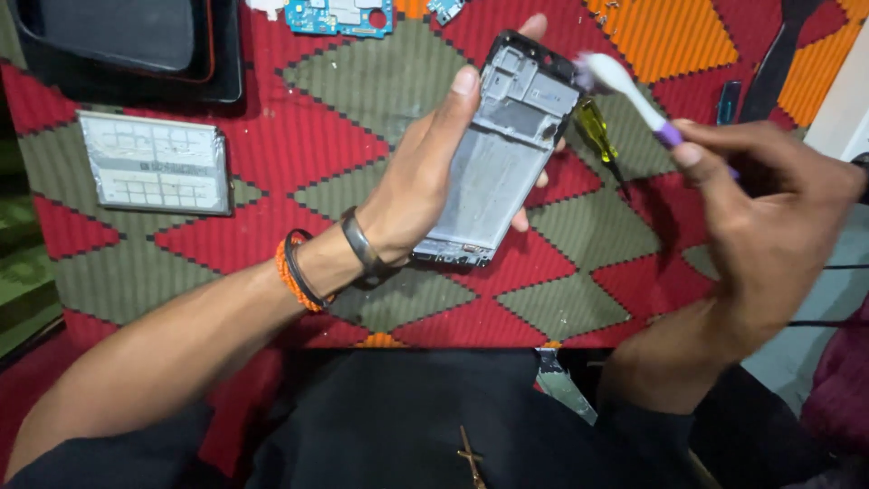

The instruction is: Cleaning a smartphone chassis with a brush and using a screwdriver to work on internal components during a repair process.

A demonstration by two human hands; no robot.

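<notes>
My left hand [425, 177] holds an opened phone frame [507, 149] upright over the patterned cloth, its bare metal inside facing me. My right hand [760, 226] grips a toothbrush [629, 91] with a white head and purple neck. The bristles touch the frame's top right corner. Bracelets, orange and black, sit on my left wrist.
A silver phone battery [156, 163] lies at the left on the red, green and orange cloth [299, 136]. A black phone back [127, 41] sits at top left, a blue circuit board [339, 16] at top centre. A yellow-handled screwdriver [597, 131] lies behind the frame.
</notes>
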